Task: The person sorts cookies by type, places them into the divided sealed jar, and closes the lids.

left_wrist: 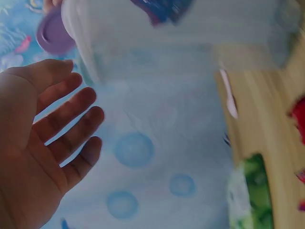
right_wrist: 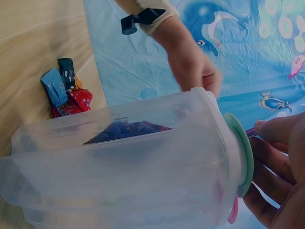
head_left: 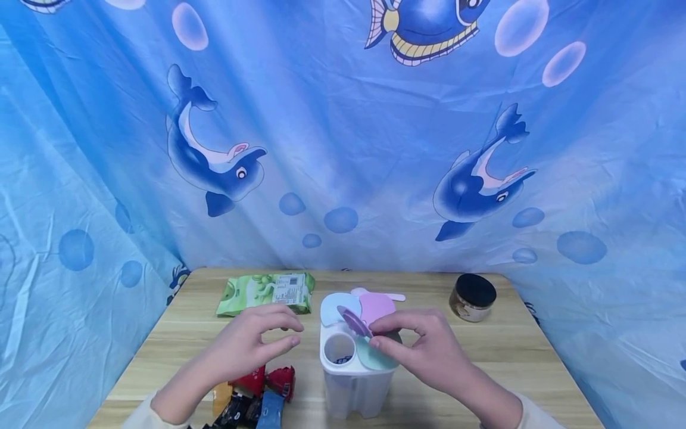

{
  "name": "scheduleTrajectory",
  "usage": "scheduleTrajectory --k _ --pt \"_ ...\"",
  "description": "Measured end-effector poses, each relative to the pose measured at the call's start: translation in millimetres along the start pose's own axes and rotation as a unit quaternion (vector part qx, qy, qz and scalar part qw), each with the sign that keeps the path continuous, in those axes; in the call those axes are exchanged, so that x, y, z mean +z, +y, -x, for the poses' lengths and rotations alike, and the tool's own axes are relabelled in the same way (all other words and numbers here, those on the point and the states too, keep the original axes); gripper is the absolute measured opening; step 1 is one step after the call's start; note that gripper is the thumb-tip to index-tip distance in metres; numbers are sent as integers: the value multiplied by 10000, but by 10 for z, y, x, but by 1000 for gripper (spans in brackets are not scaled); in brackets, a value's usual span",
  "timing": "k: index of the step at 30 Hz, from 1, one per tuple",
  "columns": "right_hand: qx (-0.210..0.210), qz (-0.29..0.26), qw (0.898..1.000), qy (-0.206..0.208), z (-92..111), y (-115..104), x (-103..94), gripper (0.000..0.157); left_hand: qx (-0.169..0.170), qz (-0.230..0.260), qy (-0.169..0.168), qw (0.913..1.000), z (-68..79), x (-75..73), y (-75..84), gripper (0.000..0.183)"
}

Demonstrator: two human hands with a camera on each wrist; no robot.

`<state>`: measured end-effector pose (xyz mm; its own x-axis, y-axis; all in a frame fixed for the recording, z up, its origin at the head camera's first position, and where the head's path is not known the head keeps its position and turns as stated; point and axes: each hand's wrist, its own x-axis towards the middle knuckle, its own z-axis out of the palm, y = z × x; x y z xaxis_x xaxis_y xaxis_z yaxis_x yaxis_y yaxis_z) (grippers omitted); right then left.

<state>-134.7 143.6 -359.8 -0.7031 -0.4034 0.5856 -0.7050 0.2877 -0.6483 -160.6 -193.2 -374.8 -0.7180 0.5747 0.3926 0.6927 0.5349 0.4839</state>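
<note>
A translucent storage container (head_left: pixel 356 393) stands on the table, one round opening (head_left: pixel 340 349) uncovered. Light blue (head_left: pixel 339 307), pink (head_left: pixel 379 302) and green lids (head_left: pixel 375 358) cover its other compartments. My right hand (head_left: pixel 429 345) pinches a small purple lid (head_left: pixel 354 322), tilted over the container top beside the opening. Through the wall, the right wrist view shows a dark blue wrapped packet (right_wrist: pixel 126 131) inside. My left hand (head_left: pixel 254 336) hovers left of the container, fingers spread and holding nothing, above several wrapped snacks: red (head_left: pixel 253 381), blue (head_left: pixel 270 411), black and orange.
A green snack bag (head_left: pixel 262 293) lies at the back left. At the back right stands a jar with a black lid (head_left: pixel 473 297). A pale pink spoon (head_left: pixel 396 297) lies behind the container. A blue patterned curtain (head_left: pixel 343 149) surrounds the wooden table (head_left: pixel 514 369).
</note>
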Motion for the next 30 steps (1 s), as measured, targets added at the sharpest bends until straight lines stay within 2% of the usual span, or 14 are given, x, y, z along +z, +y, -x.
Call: scheduleTrajectory --k 3,6,10,13,17,21,27,30 --pt "-34 9 10000 14 -4 -2 -9 14 -498 -55 -328 9982 74 -13 -161 9" --pt "-70 4 10000 -9 -9 -6 -9 12 -923 -65 -782 9926 148 -23 -317 12" --pt "-66 -27 10000 -45 -11 -13 -4 9 -1396 57 -1502 9787 249 7 -543 17" --pt "-100 -39 9999 -37 -11 -14 -2 8 -1636 190 -1884 9682 328 68 -720 15" --pt "-111 -24 9999 -23 -11 -15 -7 10 -1847 406 -2098 9593 416 143 -905 18" --pt "-127 25 9999 -2 -16 -11 -12 11 -2004 785 -2160 9524 469 189 -1033 28" --pt "-179 35 9998 28 -22 -6 -10 12 -2107 1326 -2183 9436 514 263 -1165 35" --pt "-162 18 9999 22 -18 -7 -10 12 -2200 1405 -2207 9398 539 304 -1208 35"
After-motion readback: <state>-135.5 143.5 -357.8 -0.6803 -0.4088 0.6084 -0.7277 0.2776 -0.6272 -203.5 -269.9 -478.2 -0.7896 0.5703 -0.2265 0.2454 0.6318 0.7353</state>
